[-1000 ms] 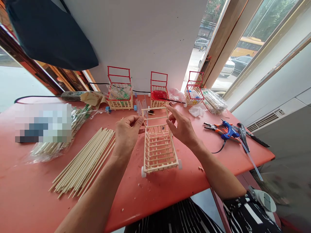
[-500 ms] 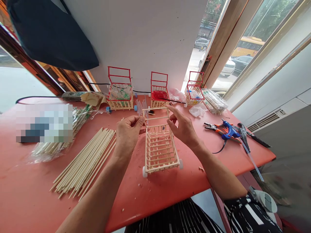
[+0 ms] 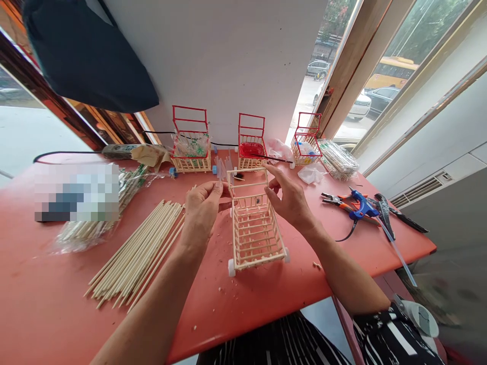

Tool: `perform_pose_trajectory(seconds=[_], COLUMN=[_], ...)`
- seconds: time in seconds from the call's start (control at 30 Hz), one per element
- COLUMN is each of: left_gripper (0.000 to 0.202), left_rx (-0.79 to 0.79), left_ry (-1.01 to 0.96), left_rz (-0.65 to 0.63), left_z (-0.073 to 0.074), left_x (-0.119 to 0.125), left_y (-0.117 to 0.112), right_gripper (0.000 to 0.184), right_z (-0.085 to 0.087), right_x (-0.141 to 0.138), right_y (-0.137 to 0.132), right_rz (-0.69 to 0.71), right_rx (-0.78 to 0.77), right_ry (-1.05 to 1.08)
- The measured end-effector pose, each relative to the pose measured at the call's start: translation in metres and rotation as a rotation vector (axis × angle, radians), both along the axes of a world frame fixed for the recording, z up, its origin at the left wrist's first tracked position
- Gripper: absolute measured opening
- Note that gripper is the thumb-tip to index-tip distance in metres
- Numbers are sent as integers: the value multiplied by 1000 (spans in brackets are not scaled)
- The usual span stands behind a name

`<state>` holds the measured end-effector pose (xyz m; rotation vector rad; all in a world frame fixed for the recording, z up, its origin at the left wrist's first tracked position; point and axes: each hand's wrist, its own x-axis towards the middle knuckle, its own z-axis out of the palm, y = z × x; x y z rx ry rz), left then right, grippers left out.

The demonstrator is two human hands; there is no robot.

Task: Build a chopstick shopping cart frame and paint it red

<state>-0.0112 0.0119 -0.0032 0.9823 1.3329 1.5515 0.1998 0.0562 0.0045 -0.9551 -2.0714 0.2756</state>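
Observation:
A small shopping cart (image 3: 258, 238) built of pale wooden sticks stands on the red table in front of me, on white wheels. Its open basket is toward me and its stick handle frame rises at the far end. My left hand (image 3: 201, 210) is closed at the left upright of the handle frame, with fingertips reaching behind it. At the right upright, my right hand (image 3: 287, 197) is closed with its thumb and index finger against the frame. The fingertips' exact contact is partly hidden.
Loose wooden sticks (image 3: 137, 253) lie left, beside a bagged bundle (image 3: 129, 190). Behind are red-trimmed carts (image 3: 192, 163), (image 3: 251, 163), (image 3: 306, 157). Pliers (image 3: 335, 200), a blue glue gun (image 3: 363, 205) and black-handled tools (image 3: 385, 218) lie right. Wood crumbs (image 3: 317, 265) dot the table.
The view has turned slightly left, so everything sits a little further right. My left thumb has drawn slightly away from the upright. My right hand stays by the frame.

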Motion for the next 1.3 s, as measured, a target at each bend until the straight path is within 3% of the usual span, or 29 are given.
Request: perform_pose_trajectory(seconds=[0.23, 0.43, 0.93, 1.3], left_gripper=[42, 57, 59, 61], left_rx=[-50, -66, -21, -73], left_ry=[-100, -126, -113, -168], left_rz=[-88, -100, -50, -93], left_z=[10, 9, -4, 8], left_x=[-6, -9, -9, -8], left_y=[2, 5, 9, 5], right_gripper=[53, 54, 55, 54], right_z=[-1, -1, -3, -4], right_x=[0, 1, 0, 1], right_y=[1, 1, 1, 3], right_rz=[-2, 1, 1, -9], right_rx=[5, 4, -22, -10], right_ry=[8, 13, 5, 20])
